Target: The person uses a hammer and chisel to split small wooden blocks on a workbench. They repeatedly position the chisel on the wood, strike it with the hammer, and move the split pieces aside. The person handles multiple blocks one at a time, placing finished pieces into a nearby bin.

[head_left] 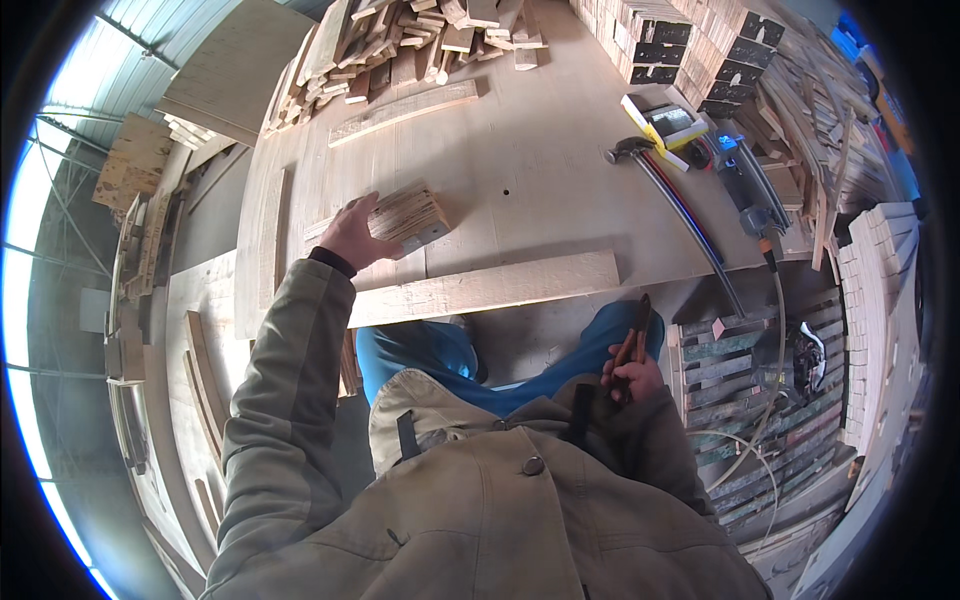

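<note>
My left hand [355,236] is closed around a short wooden block [408,216] lying on the plywood tabletop [540,215]. The thumb presses its near side and the fingers reach over its far side. Striped, layered grain shows on the block's upper face. Low at my right thigh, my right hand [637,378] grips a pair of pliers [634,340] by its reddish-brown handles, with the dark head pointing up. Along the near table edge, between my hands, lies a pale wooden board [490,286].
Loose wood offcuts [410,45] are heaped at the far side, with a single slat [403,112] before them. To the right lie a hammer [672,205] and a nail gun [748,190] with its hose. Stacked slats [655,40] stand behind; a slatted pallet [755,400] sits low right.
</note>
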`<state>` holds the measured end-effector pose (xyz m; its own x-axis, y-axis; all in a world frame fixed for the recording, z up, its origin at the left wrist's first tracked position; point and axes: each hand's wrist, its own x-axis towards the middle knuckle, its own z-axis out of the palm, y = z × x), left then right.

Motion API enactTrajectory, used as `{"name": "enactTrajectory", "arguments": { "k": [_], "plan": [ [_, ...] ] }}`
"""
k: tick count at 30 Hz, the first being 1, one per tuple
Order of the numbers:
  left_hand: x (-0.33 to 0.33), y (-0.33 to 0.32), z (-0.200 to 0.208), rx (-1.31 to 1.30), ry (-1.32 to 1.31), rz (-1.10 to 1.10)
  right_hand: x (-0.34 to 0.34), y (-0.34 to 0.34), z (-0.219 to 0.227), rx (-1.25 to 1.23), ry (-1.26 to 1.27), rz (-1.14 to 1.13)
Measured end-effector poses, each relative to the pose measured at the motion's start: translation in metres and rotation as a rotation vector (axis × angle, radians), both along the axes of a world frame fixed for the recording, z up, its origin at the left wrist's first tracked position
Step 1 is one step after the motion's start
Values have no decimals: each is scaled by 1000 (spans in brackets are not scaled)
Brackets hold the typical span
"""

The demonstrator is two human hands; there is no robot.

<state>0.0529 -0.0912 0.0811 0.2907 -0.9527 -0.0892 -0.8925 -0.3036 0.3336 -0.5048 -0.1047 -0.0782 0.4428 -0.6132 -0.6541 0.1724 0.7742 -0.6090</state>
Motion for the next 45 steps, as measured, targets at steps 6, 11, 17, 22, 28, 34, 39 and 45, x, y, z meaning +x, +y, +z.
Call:
{"name": "enactTrajectory", "arguments": {
  "k": [6,11,17,22,28,34,39,45],
  "plan": [
    [-9,-1,9,-23,-1,6,1,9,1,-76,96,-11],
    [-47,19,-5,-284,-94,-16,7,12,0,-101,181,-30],
    [-79,42,-24,-543,-41,-117,15,10,5,-158,252,22],
    [-77,47,-25,-562,19,-120,19,9,4,-162,259,15],
    [-72,40,-18,-460,57,-80,18,8,2,-161,254,14],
    [-67,26,-13,-433,42,-50,16,7,3,-153,224,8],
    [-73,24,-8,-366,55,-42,14,7,3,-133,194,-2],
    [-112,30,-16,-500,111,-95,13,8,8,-127,166,-11]
  ]
}}
